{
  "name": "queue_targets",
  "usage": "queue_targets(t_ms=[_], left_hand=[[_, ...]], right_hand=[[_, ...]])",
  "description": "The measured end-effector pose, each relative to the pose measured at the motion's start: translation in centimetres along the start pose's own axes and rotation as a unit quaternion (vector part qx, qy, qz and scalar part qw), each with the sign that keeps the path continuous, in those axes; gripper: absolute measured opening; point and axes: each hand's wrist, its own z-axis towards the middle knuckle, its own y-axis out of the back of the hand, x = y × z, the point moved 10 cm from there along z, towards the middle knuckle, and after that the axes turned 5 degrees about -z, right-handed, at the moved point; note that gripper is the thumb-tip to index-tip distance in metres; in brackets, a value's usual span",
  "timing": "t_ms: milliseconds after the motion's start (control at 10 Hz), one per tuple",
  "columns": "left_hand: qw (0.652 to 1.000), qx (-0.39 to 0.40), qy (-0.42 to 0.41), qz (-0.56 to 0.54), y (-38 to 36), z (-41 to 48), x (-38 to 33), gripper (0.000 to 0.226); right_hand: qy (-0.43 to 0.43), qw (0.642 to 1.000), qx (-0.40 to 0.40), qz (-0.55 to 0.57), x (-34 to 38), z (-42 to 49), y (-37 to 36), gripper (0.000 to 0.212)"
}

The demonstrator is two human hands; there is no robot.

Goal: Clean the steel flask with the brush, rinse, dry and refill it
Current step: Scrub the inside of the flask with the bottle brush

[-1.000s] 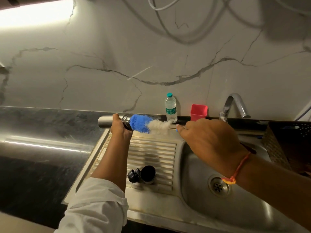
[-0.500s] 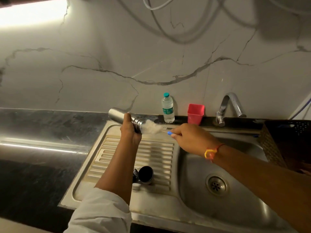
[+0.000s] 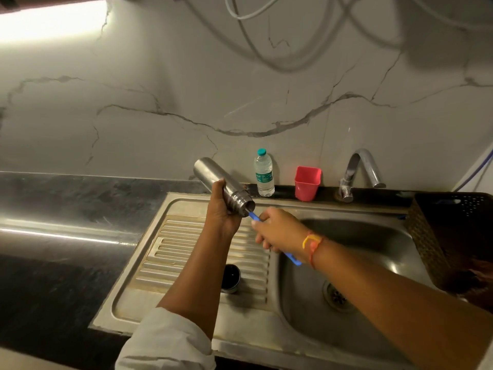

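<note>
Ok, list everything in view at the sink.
Cylindrical steel flask: one, silver, held tilted above drainboard.
Plastic bottle brush: one, blue, handle sticking out of flask mouth.
Round flask cap: one, dark, on drainboard.
Clear plastic water bottle: one, teal cap, by wall.
Square plastic cup: one, pink, right of bottle.
Curved metal tap: one, chrome, behind basin.
Stainless steel sink: one, silver, in black counter.
Woven basket: one, dark, right of basin.
Left hand: one, grips flask.
Right hand: one, holds brush handle.

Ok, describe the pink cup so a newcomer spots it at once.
Start at the steel sink; along the dark ledge behind it, left of the tap, stand two things. The pink cup is nearer the tap: open-topped and squarish, unlike the clear, teal-capped water bottle.
</note>
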Motion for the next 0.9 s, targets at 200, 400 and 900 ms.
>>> queue_targets(t_ms=[200, 400, 900], left_hand=[[0.999, -0.038, 0.021, -0.006, 0.3, -0.2, -0.2, 0.068], [0.994, -0.005, 0.036, -0.100, 0.5, -0.3, 0.7, 0.074], [0.997, -0.033, 0.006, -0.067, -0.5, -0.8, -1.2, 0.067]], right_hand=[[0.140, 0.848, -0.186, -0.477, 2.8, -2.2, 0.8, 0.023], [-0.119, 0.941, 0.143, 0.283, -0.5, -0.9, -2.5, 0.022], [0.147, 0.821, -0.237, -0.498, 3.4, -4.1, 1.9, 0.028]])
